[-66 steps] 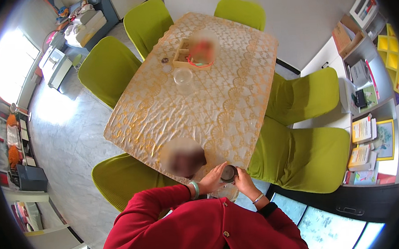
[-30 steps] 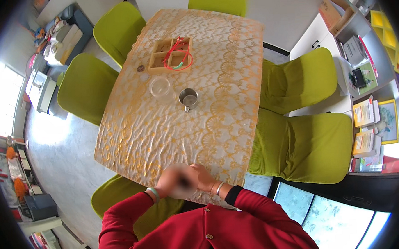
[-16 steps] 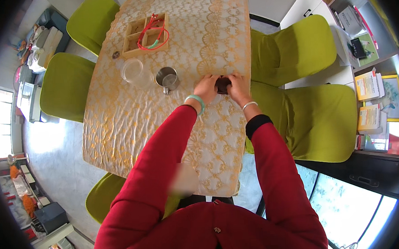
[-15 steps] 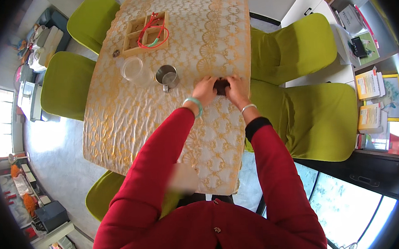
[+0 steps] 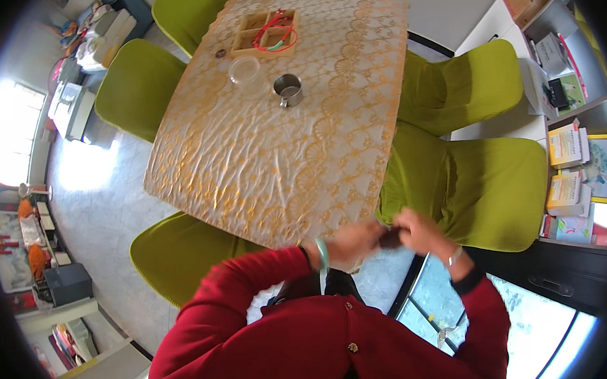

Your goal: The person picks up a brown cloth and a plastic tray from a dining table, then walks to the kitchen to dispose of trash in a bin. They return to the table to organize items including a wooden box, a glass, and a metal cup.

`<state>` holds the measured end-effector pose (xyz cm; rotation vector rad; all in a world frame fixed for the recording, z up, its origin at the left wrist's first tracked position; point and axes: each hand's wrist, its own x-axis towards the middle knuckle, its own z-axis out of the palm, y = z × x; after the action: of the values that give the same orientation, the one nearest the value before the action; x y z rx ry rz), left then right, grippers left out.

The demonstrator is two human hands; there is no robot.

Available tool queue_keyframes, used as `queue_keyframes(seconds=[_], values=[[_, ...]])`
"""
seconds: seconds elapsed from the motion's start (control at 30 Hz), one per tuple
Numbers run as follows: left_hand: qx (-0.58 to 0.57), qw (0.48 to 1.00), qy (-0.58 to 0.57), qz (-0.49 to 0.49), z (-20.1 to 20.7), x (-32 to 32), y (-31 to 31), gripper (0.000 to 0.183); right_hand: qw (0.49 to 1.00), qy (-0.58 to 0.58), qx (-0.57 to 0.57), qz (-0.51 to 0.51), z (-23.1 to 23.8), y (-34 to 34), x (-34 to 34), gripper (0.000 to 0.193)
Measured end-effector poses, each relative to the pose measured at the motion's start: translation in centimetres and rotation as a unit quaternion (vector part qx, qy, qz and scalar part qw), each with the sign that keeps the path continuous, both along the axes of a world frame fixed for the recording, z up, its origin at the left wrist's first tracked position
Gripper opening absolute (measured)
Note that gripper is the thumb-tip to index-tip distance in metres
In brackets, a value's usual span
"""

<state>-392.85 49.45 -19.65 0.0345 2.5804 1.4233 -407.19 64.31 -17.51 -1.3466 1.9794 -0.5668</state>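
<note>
Close to my body, at the table's near right corner, my left hand and my right hand are closed on a small dark brown object between them. Motion smears the left hand, and fingers cover much of the object, so its kind does not show. A green bangle circles my left wrist and a pale one my right. Farther up the table are a metal cup with a handle, a clear round plastic container and a divided wooden tray. A red cord with a green piece lies over the tray.
A gold-patterned cloth covers the table. Beside the tray sits a small dark round thing. Green-covered chairs stand along both sides, including one at the right and one at the near left. Shelves line the right.
Both hands have come back from the tabletop toward my body and rightward, carrying the dark brown object. The view has shifted, so the table things appear higher and farther right.
</note>
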Motion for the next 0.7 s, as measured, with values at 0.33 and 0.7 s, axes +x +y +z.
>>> queue_keyframes(seconds=[0.33,0.7], values=[[-0.243,0.920,0.030,0.306,-6.2,5.3,-21.8,0.033,0.955,0.134,-0.259,-0.047,-10.7,-25.5,7.1,0.024],[0.173,0.976,-0.109,-0.077,-1.1,2.6,10.2,0.032,0.857,0.035,0.402,0.320,3.2,0.9,3.5,0.030]])
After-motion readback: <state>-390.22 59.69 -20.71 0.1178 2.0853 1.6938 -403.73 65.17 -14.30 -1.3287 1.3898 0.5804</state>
